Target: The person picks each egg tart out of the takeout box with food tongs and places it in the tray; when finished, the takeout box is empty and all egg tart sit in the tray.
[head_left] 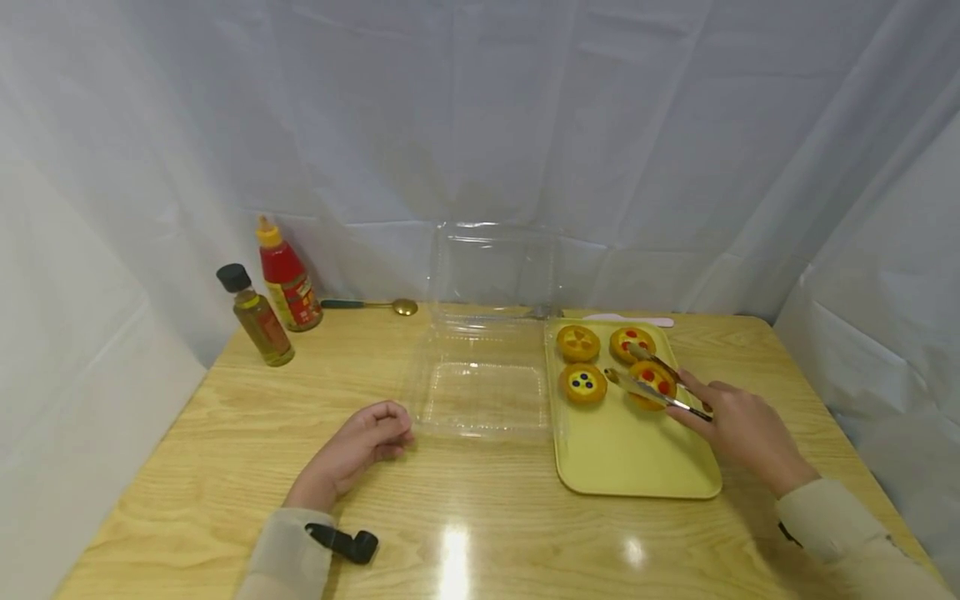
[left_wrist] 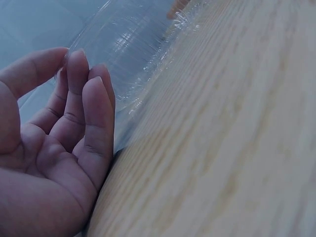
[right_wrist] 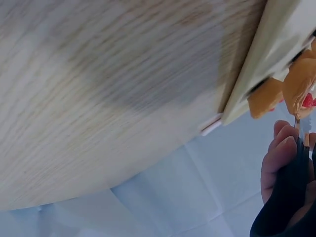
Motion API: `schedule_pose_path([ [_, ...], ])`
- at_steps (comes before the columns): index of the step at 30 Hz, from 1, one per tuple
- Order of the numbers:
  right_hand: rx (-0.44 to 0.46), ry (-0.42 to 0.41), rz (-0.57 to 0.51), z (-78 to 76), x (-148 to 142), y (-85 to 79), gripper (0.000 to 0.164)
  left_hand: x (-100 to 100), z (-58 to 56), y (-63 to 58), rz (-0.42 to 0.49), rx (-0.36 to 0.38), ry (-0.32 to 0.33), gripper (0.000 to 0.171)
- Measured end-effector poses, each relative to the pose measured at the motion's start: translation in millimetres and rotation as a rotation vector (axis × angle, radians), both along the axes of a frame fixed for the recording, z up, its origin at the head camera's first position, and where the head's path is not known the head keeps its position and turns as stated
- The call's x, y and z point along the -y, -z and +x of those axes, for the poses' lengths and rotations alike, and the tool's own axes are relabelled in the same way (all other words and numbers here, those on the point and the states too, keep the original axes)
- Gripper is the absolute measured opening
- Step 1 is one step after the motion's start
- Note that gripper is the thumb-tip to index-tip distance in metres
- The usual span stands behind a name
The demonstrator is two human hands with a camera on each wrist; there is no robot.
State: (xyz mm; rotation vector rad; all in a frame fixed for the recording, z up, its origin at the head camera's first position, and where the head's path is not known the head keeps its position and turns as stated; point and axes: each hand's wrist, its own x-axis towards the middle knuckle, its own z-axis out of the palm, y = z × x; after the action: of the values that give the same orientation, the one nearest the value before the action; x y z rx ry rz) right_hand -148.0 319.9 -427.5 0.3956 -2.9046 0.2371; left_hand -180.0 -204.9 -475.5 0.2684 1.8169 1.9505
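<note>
My right hand (head_left: pixel 750 433) holds a pair of metal tongs (head_left: pixel 660 395) over the yellow tray (head_left: pixel 637 462). The tong arms lie on either side of a tart with red toppings (head_left: pixel 654 385); whether they squeeze it, I cannot tell. Another red-topped tart (head_left: pixel 632 342) sits behind it. To the left are a tart with orange pieces (head_left: pixel 577 342) and one with dark blue dots (head_left: pixel 583 384). My left hand (head_left: pixel 367 442) is at the near left corner of a clear plastic clamshell container (head_left: pixel 487 392), thumb and fingertips pinching its rim (left_wrist: pixel 74 47) in the left wrist view.
At the back left stand a red sauce bottle (head_left: pixel 288 279) with a yellow cap and an oil bottle (head_left: pixel 258 321) with a black cap. A gold spoon (head_left: pixel 403 307) lies near the back edge. A pink utensil (head_left: pixel 652 322) lies behind the tray. White curtains surround the table.
</note>
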Motion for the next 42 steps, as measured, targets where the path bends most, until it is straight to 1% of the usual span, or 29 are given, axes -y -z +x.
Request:
schedule_pose_path([
  [3, 0.011, 0.007, -0.006, -0.5, -1, 2.1, 0.067, 0, 0.5, -0.3, 0.006, -0.005, 0.006, 0.012],
  [9, 0.052, 0.021, 0.014, -2.1, -2, 3.7, 0.070, -1, 1.5, -2.1, 0.007, -0.004, 0.008, 0.012],
  [13, 0.054, 0.021, 0.013, -2.6, -3, 7.0, 0.072, -1, 1.3, -1.4, 0.002, -0.007, 0.006, 0.012],
  [16, 0.059, 0.039, -0.004, -1.7, -4, 9.0, 0.075, -1, 1.2, -0.2, -0.005, 0.006, -0.008, 0.012],
  [20, 0.091, 0.071, -0.050, 0.4, -5, 8.7, 0.079, -1, 1.1, 1.1, -0.012, 0.021, -0.023, 0.011],
  [25, 0.103, 0.086, -0.102, 2.2, -5, 5.6, 0.079, 0, 1.1, 0.7, -0.011, 0.021, -0.021, 0.012],
  [29, 0.084, 0.110, -0.171, 2.3, -4, 3.6, 0.079, 0, 0.5, 0.5, -0.009, 0.015, -0.014, 0.012],
  [34, 0.017, 0.124, -0.257, 1.4, -4, -0.3, 0.076, 0, 0.3, 0.9, -0.009, 0.016, -0.018, 0.012],
  [39, -0.003, 0.134, -0.306, 1.3, -6, -3.5, 0.078, 0, 1.0, 0.2, -0.009, 0.016, -0.012, 0.011],
  [42, -0.021, 0.158, -0.317, -1.1, -10, -4.0, 0.078, 0, 1.1, -0.5, -0.011, 0.016, -0.010, 0.011],
])
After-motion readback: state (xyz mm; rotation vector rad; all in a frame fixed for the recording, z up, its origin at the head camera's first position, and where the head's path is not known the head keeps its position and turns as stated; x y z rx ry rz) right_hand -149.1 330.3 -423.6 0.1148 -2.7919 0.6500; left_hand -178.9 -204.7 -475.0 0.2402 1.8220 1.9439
